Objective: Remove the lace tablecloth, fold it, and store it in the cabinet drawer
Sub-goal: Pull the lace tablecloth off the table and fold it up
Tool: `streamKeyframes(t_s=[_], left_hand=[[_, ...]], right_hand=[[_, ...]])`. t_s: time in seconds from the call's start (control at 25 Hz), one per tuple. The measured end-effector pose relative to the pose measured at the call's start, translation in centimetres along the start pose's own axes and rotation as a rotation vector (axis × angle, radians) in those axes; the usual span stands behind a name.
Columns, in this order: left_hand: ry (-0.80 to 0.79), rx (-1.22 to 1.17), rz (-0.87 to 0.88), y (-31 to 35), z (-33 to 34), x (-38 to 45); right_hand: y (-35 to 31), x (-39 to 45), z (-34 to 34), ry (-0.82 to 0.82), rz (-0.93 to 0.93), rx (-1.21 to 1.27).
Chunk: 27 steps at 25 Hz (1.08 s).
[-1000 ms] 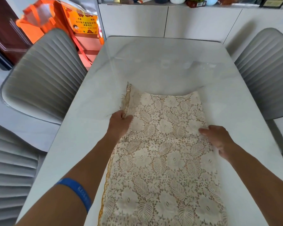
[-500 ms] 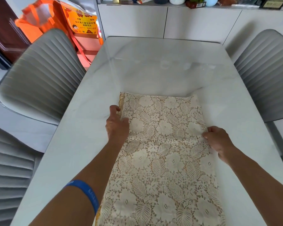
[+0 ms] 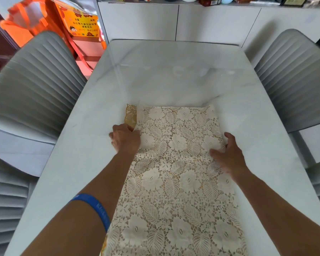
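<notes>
Head view. Lace tablecloth (image 3: 175, 182), folded into a long strip, lies flat on the pale table (image 3: 174, 71), running from the near edge toward the middle.

Left hand (image 3: 125, 138) sits on the strip's left edge, fingers curled down; whether it pinches the gold trim (image 3: 131, 115) I cannot tell. Right hand (image 3: 227, 154) rests on the right edge, fingers spread, gripping nothing.

Judgement: square both edges and press out slack before the next fold, tucking the stray trim in.

White cabinet (image 3: 174, 21) beyond the table: fronts closed, contents unseen.
</notes>
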State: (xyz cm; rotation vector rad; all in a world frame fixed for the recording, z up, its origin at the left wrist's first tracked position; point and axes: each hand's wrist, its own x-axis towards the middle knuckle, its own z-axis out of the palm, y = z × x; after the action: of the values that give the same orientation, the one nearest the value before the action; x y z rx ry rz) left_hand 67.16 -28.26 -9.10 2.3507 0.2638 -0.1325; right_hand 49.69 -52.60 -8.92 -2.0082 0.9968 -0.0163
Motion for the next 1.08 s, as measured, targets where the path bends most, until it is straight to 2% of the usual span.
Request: streamKeyframes(t_s=[0.16, 0.44, 0.64, 0.84, 0.88, 0.96, 1.08], left_hand=[[0.03, -0.007, 0.012, -0.4, -0.7, 0.3], [-0.032, -0.132, 0.052, -2.1, -1.9, 1.4], [0.003, -0.194, 0.075, -2.9, -2.2, 1.4], [0.008, -0.168, 0.179, -3.7, -2.4, 1.2], [0.015, -0.172, 0.181, -3.7, -2.4, 1.2], [0.014, -0.17, 0.2, -3.7, -2.6, 1.5], [-0.043, -0.119, 0.346, -4.1, -2.5, 1.9]], right_hand=[[0.4, 0.8, -0.2, -0.039, -0.028, -0.057], [0.5, 0.7, 0.2, -0.062, -0.076, -0.159], [0.6, 1.1, 0.8, -0.031, -0.055, -0.194], [0.0, 1.1, 0.9, -0.006, -0.043, -0.171], [-0.1, 0.8, 1.3, 0.033, -0.07, -0.211], [0.0, -0.3, 2.9, 0.145, -0.203, -0.453], [1.8, -2.2, 4.7, 0.294, -0.363, -0.725]])
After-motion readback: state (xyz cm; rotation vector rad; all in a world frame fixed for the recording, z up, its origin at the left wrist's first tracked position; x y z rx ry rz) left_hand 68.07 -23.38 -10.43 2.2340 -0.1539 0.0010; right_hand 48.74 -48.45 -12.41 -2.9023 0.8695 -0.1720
